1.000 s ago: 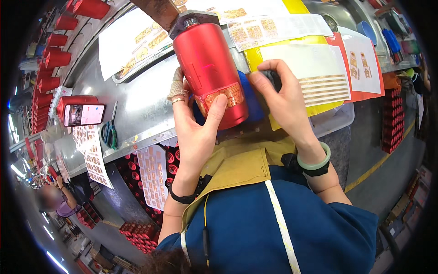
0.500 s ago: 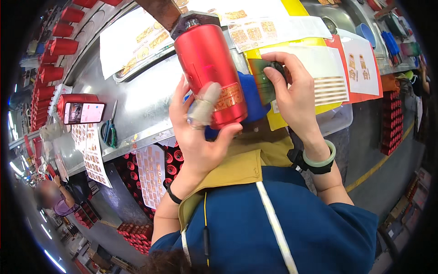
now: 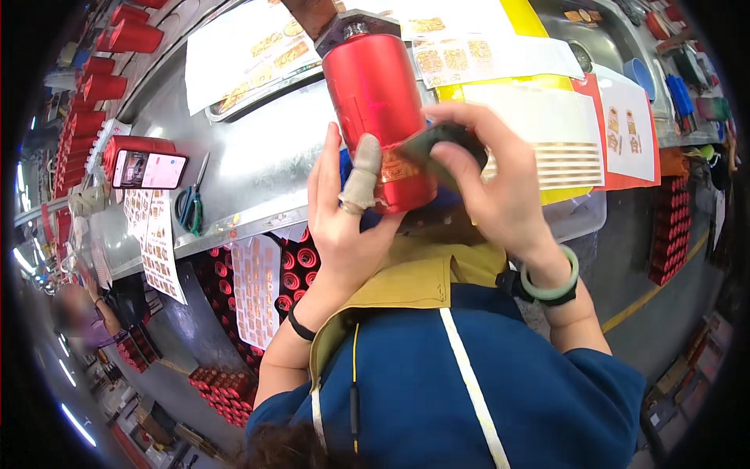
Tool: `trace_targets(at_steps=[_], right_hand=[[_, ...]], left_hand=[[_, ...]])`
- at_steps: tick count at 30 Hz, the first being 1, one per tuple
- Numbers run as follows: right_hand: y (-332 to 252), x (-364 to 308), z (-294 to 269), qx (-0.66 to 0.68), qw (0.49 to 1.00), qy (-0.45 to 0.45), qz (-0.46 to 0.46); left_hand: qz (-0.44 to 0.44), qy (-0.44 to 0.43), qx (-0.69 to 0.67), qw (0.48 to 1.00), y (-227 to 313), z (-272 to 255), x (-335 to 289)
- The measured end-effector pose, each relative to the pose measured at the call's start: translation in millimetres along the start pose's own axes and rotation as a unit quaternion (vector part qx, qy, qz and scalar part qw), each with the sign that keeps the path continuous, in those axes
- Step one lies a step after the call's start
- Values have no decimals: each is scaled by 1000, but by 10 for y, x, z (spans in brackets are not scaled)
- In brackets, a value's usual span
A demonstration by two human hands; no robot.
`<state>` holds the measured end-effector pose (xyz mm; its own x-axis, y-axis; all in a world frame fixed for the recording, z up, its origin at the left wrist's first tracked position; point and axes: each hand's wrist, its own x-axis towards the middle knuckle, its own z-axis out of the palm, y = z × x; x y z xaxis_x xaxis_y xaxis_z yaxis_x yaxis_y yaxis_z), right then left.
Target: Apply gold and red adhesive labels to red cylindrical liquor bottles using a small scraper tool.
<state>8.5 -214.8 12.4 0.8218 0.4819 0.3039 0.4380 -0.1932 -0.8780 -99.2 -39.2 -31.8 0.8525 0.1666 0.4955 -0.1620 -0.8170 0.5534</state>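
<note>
A glossy red bottle point(image 3: 371, 102) hangs with its neck in a dark metal holder point(image 3: 348, 27). A gold decal point(image 3: 397, 168) sits on its lower side. My left hand point(image 3: 348, 195) cups the bottle's lower left, thumb by its base; a pale cloth finger cover point(image 3: 363, 173) on one finger rests against the red surface. Between thumb and fingers, my right hand point(image 3: 496, 172) pinches a dark green flat scraper point(image 3: 441, 144), slightly blurred. The scraper's edge meets the bottle beside the decal, partly hiding it.
Decal sheets point(image 3: 469, 59) and yellow and red folders point(image 3: 656, 164) cover the bench's right side. On the left lie scissors point(image 3: 191, 203) and a phone point(image 3: 148, 170) leaning on a red container. A steel sink point(image 3: 590, 23) is at far right; red bottles point(image 3: 293, 277) are stacked below the bench.
My right hand has swung left with the scraper, from beside the bottle onto its decal area. The finger cover on my left hand has straightened upward against the bottle.
</note>
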Motion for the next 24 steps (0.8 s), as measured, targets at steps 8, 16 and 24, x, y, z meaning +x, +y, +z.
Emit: trace_targets(at_steps=[8,16,24], right_hand=[[-143,142,-57,-11,996,-71,-55],[232,217,-197,121,989,36,73],[117,-179,-18,148,980,29,127]], left_hand=[[-217,-72,-170,959,-88,40,66],[-104,-56,-81,990,14,-112,132],[-255,-108,-388,879,158,-171,489]])
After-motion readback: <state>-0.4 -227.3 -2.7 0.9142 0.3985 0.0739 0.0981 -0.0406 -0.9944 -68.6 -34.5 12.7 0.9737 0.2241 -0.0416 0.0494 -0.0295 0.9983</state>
